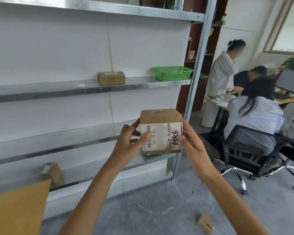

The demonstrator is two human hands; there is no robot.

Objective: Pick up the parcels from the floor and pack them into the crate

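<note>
A brown cardboard parcel with a white shipping label and black handwriting is held up in front of the shelving. My left hand grips its left side, thumb across the label. My right hand holds its right side, fingers pressed to the label edge. A small brown parcel lies on the grey floor at the lower right. Another parcel sits on the lowest shelf at the left. A green crate stands on the middle shelf at the right, and a second green edge shows just under the held parcel.
A metal shelving unit fills the left and centre, with a cardboard box on its middle shelf. A large brown cardboard sheet is at the lower left. Several people sit and stand at a desk on the right, beside a wheeled office chair.
</note>
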